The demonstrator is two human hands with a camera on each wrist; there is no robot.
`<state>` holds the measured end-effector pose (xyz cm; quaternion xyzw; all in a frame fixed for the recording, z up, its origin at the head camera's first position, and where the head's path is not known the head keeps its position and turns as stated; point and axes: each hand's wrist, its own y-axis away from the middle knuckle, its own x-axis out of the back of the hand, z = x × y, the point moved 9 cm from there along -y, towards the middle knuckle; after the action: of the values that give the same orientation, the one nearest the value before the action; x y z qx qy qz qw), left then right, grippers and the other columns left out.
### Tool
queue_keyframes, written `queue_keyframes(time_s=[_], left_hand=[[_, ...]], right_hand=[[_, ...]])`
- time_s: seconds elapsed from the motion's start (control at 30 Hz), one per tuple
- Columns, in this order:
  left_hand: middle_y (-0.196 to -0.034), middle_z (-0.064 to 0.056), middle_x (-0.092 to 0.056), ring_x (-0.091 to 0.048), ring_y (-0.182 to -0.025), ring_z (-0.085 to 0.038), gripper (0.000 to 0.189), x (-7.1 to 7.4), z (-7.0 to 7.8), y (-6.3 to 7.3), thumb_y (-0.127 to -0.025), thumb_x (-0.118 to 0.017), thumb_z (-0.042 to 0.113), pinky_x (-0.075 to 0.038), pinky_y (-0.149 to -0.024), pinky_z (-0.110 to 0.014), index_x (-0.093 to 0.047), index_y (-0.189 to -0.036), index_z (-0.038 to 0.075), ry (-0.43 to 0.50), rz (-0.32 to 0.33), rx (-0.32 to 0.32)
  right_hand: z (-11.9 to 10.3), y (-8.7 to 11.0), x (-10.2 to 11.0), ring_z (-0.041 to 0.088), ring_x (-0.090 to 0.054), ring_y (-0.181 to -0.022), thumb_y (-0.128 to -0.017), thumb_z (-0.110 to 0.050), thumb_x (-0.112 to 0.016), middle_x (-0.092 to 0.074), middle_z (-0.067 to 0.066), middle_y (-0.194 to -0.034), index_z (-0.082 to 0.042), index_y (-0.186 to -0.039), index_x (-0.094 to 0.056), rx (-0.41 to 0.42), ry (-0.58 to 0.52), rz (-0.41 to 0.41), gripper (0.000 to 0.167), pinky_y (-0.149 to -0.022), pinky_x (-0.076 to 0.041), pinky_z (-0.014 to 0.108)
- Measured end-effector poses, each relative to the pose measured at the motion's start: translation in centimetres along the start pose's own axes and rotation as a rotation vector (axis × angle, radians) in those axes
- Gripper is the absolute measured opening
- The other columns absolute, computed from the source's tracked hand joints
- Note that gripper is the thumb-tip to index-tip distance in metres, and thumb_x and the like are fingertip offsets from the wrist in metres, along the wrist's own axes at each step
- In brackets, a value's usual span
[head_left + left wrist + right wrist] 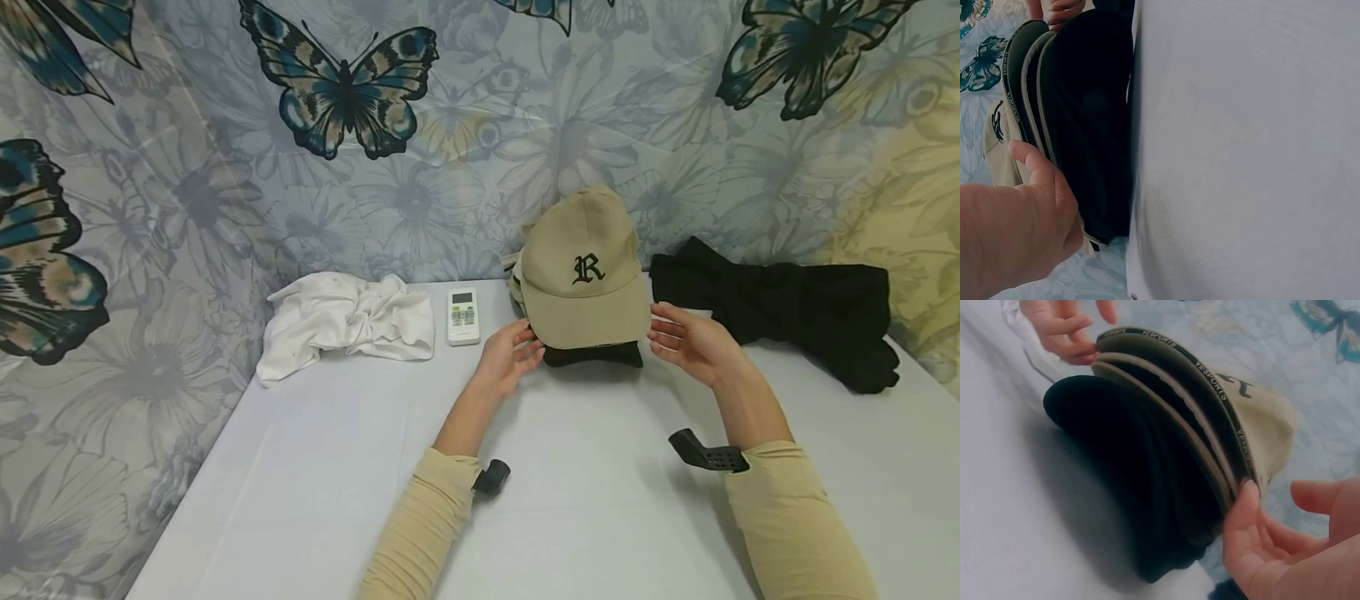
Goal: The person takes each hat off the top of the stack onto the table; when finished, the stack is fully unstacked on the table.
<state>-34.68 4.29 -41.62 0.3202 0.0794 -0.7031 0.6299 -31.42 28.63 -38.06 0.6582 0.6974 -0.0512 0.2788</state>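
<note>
Touching nested caps point(583, 287) at brims point(588, 325) with left hand point(507, 358) and right hand point(693, 342), both unclenched, without grip. Standing on bench point(585, 467) between remote control point(463, 321) and black cloth point(795, 300). Could slip apart or topple if lifted so, from pressing loose brims unevenly.

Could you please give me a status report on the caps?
Left hand, right hand at opposite sides of stacked caps; tan cap topmost; remote left of stack, not between hands.
</note>
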Motion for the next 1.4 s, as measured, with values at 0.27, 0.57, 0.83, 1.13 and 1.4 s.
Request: queue_keyframes(time_s=[0.27,0.57,0.83,1.13,1.4], left_hand=[[-0.102,-0.01,-0.047,-0.052,-0.08,-0.018,0.036,-0.2,0.6,0.0,-0.096,-0.053,0.008,-0.049,-0.064,-0.021,-0.044,-0.13,0.001,0.032,-0.006,-0.043],[-0.127,-0.015,-0.052,-0.057,-0.105,-0.028,0.047,-1.6,-0.1,0.5,-0.102,-0.049,0.017,-0.049,-0.087,-0.035,-0.034,-0.145,0.007,0.047,-0.165,0.017],[-0.1,-0.009,-0.063,-0.065,-0.078,-0.013,0.055,-1.7,-0.1,0.3,-0.099,-0.051,0.007,-0.049,-0.085,-0.035,-0.03,-0.15,0.016,0.035,-0.145,-0.016],[-0.093,-0.004,-0.063,-0.064,-0.07,-0.01,0.055,-2.1,0.5,0.2,-0.099,-0.05,0.006,-0.05,-0.073,-0.029,-0.031,-0.15,0.017,0.026,-0.2,-0.038],[-0.093,-0.005,-0.062,-0.063,-0.074,-0.011,0.055,-1.9,0.8,0.3,-0.1,-0.05,0.007,-0.05,-0.076,-0.029,-0.032,-0.15,0.018,0.052,-0.2,-0.029]], right_hand=[[0.0,-0.4,-0.8,0.015,-0.057,-0.081,-0.098,-0.017,-0.055,-0.055,0.004,-0.095,-0.012,-0.104,-0.059,0.018,-0.019,-0.045,0.009,-0.072,-0.052,0.024],[0.1,-0.9,-1.5,0.014,-0.062,-0.08,-0.098,-0.008,-0.053,-0.062,0.002,-0.093,-0.01,-0.12,-0.04,0.05,-0.007,-0.108,0.026,-0.073,-0.052,0.025],[0.0,-0.9,-2.3,0.015,-0.065,-0.087,-0.098,-0.002,-0.049,-0.066,0.005,-0.098,-0.008,-0.114,-0.05,0.055,-0.077,-0.2,0.017,-0.077,-0.053,0.027],[-0.4,-0.9,-2.8,0.021,-0.064,-0.095,-0.1,0.006,-0.037,-0.064,0.009,-0.107,-0.009,-0.127,-0.044,0.061,-0.223,-0.328,0.031,-0.082,-0.051,0.031],[-2.2,-1.6,-4.3,0.023,-0.063,-0.1,-0.101,0.007,-0.033,-0.061,0.009,-0.113,-0.011,-0.125,-0.053,0.095,-0.208,-0.434,0.036,-0.086,-0.051,0.034]])
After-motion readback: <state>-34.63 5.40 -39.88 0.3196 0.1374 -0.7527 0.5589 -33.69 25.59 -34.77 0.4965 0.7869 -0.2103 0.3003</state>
